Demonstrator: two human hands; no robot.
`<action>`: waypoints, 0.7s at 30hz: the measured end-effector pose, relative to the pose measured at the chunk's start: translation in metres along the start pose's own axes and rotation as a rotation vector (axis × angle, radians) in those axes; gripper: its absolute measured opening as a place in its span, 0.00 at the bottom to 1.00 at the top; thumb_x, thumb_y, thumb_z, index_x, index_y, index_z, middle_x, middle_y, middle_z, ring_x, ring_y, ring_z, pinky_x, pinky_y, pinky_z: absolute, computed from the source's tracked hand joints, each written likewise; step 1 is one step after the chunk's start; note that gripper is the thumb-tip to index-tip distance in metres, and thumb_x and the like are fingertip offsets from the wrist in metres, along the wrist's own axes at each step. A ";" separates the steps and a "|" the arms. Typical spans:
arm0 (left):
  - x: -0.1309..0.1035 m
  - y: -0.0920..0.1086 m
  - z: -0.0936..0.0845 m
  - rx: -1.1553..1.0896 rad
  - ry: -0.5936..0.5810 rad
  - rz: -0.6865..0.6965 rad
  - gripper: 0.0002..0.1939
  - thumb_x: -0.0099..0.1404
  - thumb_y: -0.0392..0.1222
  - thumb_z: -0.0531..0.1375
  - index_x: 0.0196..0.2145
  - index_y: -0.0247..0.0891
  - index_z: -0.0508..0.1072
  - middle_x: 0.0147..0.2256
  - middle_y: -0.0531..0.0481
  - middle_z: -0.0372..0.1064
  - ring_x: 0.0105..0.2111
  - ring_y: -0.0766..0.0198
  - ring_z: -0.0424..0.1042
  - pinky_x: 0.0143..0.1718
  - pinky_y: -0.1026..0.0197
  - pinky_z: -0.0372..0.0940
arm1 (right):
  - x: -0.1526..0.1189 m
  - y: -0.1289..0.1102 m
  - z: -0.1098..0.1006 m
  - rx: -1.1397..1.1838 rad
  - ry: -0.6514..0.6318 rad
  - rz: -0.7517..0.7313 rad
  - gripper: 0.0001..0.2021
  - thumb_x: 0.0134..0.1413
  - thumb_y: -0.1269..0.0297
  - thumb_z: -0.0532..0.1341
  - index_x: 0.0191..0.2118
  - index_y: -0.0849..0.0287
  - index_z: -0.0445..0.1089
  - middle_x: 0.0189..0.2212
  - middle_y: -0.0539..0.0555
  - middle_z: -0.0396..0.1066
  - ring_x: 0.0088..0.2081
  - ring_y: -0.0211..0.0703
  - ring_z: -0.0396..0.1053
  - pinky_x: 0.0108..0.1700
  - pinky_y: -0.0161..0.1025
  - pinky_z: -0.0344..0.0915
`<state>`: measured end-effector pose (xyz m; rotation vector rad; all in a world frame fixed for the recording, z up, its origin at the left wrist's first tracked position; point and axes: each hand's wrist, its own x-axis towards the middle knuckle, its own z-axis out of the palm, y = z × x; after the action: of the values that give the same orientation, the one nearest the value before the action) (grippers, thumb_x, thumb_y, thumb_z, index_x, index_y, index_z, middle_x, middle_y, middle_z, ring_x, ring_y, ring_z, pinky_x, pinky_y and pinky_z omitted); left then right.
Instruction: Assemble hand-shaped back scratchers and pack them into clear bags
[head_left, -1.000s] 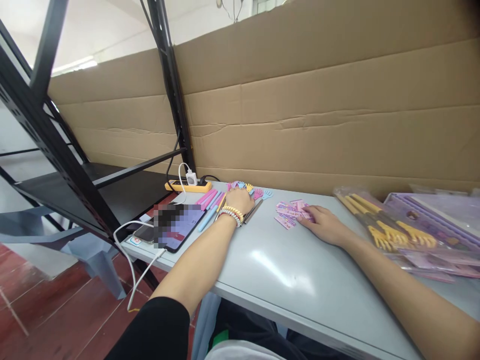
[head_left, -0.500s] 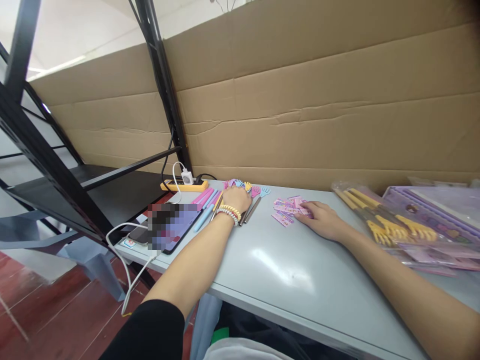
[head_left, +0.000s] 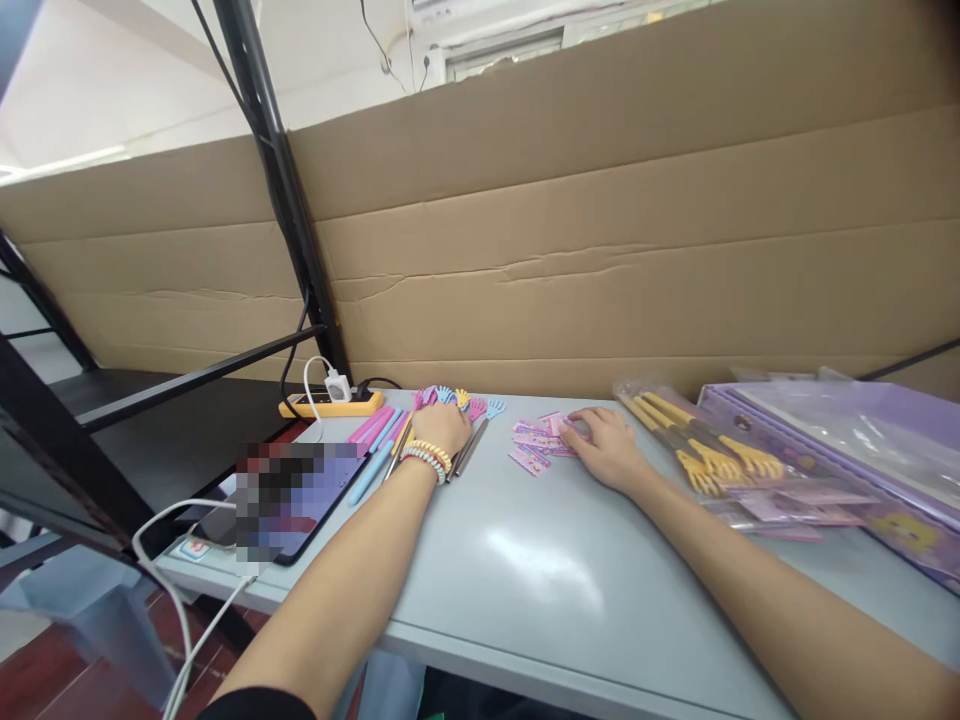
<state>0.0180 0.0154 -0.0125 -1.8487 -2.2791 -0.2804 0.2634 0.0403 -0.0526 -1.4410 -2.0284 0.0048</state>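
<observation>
Small pink-and-purple printed cards [head_left: 531, 440] lie in a loose, overlapping pile on the table. My right hand [head_left: 609, 447] rests at the pile's right edge, fingers stretched out and fingertips touching the cards. Along the back of the table lies a row of back scratchers with small hand-shaped ends: a yellow one [head_left: 463, 398], a pink one [head_left: 477, 408] and a light blue one [head_left: 496, 408] show, among others. Over their metal handles [head_left: 469, 450] lies my left hand [head_left: 444, 430], wearing beaded bracelets on its wrist. Its fingers are hidden from view.
Pink and blue sticks [head_left: 373, 470] lie left of my left hand, beside a tablet [head_left: 319, 520] with a white cable. A yellow power strip [head_left: 334, 405] sits behind. On the right are bagged yellow back scratchers [head_left: 697, 440] and a purple box [head_left: 915, 530]. Cardboard [head_left: 600, 300] stands behind.
My view has shifted, so the table's contents appear further left and lower. My right hand's fingers are a little more bent at the cards. My left hand stays over the back scratchers.
</observation>
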 end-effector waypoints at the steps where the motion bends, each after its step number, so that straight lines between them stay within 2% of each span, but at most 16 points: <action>1: 0.000 0.000 0.000 0.001 0.002 -0.003 0.23 0.65 0.46 0.44 0.36 0.34 0.76 0.36 0.37 0.74 0.39 0.53 0.74 0.38 0.55 0.66 | 0.000 0.000 0.000 0.004 0.028 -0.003 0.20 0.55 0.50 0.48 0.39 0.56 0.70 0.43 0.59 0.70 0.50 0.56 0.60 0.48 0.52 0.57; 8: 0.001 -0.001 0.001 0.001 -0.001 0.022 0.20 0.65 0.44 0.45 0.38 0.35 0.75 0.37 0.37 0.75 0.39 0.54 0.74 0.38 0.55 0.65 | 0.006 0.005 -0.001 0.014 0.175 -0.012 0.11 0.52 0.57 0.53 0.26 0.56 0.66 0.32 0.58 0.68 0.41 0.51 0.63 0.47 0.46 0.60; 15: 0.000 0.000 -0.005 0.023 -0.019 0.047 0.18 0.63 0.42 0.47 0.37 0.35 0.75 0.38 0.38 0.75 0.39 0.54 0.73 0.39 0.56 0.65 | 0.003 -0.001 -0.008 -0.014 0.191 0.016 0.10 0.49 0.61 0.53 0.20 0.55 0.59 0.28 0.55 0.66 0.36 0.46 0.64 0.38 0.41 0.60; 21: 0.002 -0.001 -0.005 0.014 -0.022 0.050 0.17 0.62 0.42 0.48 0.37 0.35 0.76 0.38 0.36 0.75 0.41 0.53 0.73 0.39 0.55 0.66 | 0.001 -0.008 -0.012 -0.005 0.174 0.006 0.14 0.48 0.62 0.53 0.17 0.55 0.50 0.22 0.52 0.62 0.27 0.42 0.61 0.30 0.38 0.55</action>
<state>0.0171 0.0159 -0.0068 -1.9085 -2.2391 -0.2371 0.2626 0.0337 -0.0397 -1.4005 -1.8836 -0.1191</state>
